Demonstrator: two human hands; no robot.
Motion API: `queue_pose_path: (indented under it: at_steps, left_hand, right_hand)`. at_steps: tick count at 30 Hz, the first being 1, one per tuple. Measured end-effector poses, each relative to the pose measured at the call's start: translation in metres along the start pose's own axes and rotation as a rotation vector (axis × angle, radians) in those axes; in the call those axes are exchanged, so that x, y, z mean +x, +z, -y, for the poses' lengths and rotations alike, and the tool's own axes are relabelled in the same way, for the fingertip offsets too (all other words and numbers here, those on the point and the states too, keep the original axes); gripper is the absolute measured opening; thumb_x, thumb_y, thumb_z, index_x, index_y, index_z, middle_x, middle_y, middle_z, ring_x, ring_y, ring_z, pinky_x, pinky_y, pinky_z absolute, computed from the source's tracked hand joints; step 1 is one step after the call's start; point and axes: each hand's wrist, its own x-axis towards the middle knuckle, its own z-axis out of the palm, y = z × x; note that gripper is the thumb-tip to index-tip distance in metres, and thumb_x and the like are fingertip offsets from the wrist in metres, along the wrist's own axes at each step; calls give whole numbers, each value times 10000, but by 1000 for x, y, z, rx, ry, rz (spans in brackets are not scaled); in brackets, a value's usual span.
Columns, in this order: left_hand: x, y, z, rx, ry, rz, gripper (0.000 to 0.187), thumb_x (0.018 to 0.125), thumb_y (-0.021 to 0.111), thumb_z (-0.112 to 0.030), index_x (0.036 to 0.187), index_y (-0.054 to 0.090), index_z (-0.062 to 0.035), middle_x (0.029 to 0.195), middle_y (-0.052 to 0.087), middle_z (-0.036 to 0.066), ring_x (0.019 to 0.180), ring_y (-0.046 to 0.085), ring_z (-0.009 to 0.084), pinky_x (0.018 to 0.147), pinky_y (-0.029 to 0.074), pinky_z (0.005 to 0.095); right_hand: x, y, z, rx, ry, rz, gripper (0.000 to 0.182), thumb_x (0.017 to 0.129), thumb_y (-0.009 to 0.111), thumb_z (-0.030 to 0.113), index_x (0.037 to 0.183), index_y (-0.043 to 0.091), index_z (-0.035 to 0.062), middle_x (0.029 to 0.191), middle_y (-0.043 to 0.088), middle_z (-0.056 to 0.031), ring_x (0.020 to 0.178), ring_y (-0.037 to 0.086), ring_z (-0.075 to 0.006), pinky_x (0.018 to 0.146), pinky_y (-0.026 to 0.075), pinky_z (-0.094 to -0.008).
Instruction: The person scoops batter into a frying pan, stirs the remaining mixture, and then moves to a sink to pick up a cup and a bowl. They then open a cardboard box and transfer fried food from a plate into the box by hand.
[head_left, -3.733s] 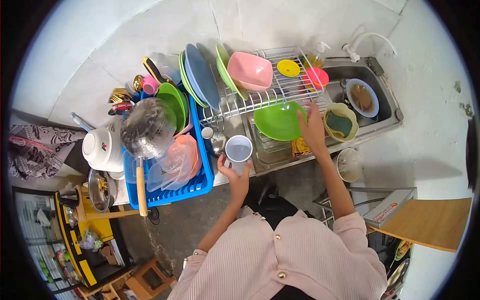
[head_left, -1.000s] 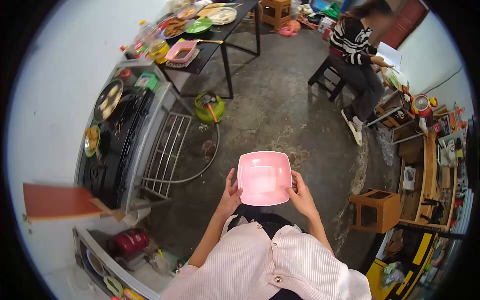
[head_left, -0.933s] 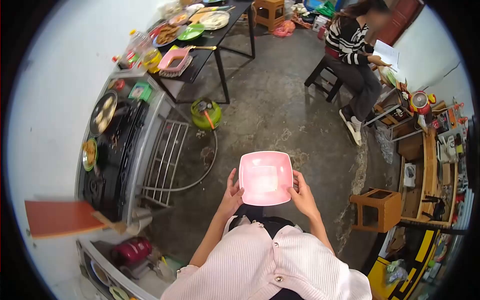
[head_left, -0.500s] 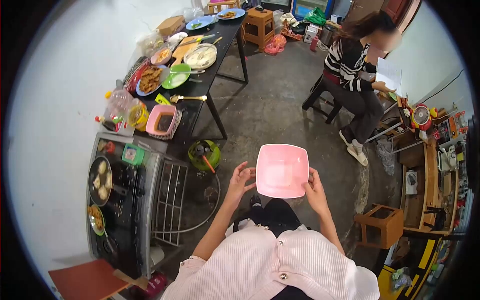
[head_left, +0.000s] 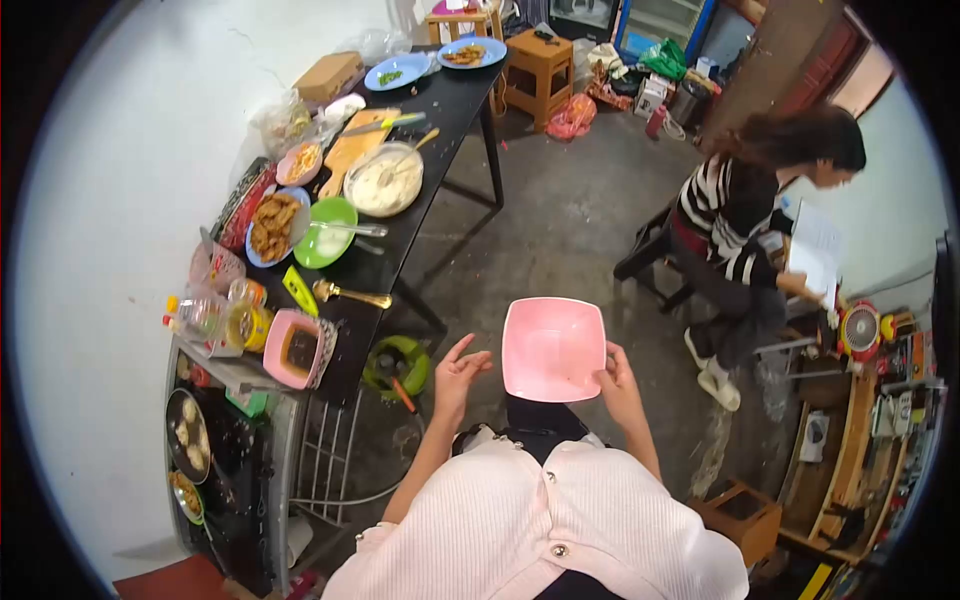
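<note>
Drifting off the square pink bowl (head_left: 553, 348), the left hand (head_left: 457, 382) is hanging empty, leaving the right hand (head_left: 621, 387) gripping the right side alone, so a slipping thumb could be tipping it.

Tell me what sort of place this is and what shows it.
Most likely a kitchen, though whether a home's or a small eatery's I cannot tell: a frying pan with food sits on a stove, a black table holds a cutting board, and the right hand grips a pink bowl.
</note>
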Motion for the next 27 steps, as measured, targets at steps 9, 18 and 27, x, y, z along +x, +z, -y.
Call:
queue_pose_path:
  at_steps: [9, 18, 27]
  left_hand:
    - [157, 75, -60, 110, 105, -129, 194, 760, 632, -32, 932, 589, 47, 830, 640, 118, 721, 614, 141, 699, 481, 235]
    - [284, 93, -101, 183, 162, -262, 159, 711, 701, -90, 815, 629, 7, 741, 630, 67, 687, 591, 108, 653, 452, 211]
    - [417, 112, -199, -22, 333, -251, 220, 782, 618, -73, 971, 598, 39, 840, 641, 117, 775, 614, 144, 758, 468, 239]
  right_hand:
    - [201, -37, 74, -139, -54, 92, 454, 792, 457, 14, 1223, 314, 4, 1048, 544, -126, 694, 521, -67, 636, 424, -210]
    - [353, -20, 103, -37, 15, 175, 445, 782, 443, -6, 1213, 333, 8, 1052, 523, -109, 929, 502, -114, 798, 393, -235]
    - [513, 33, 151, -124, -29, 214, 442, 779, 430, -11, 1206, 317, -5, 1051, 539, -118, 931, 498, -129, 816, 376, -241]
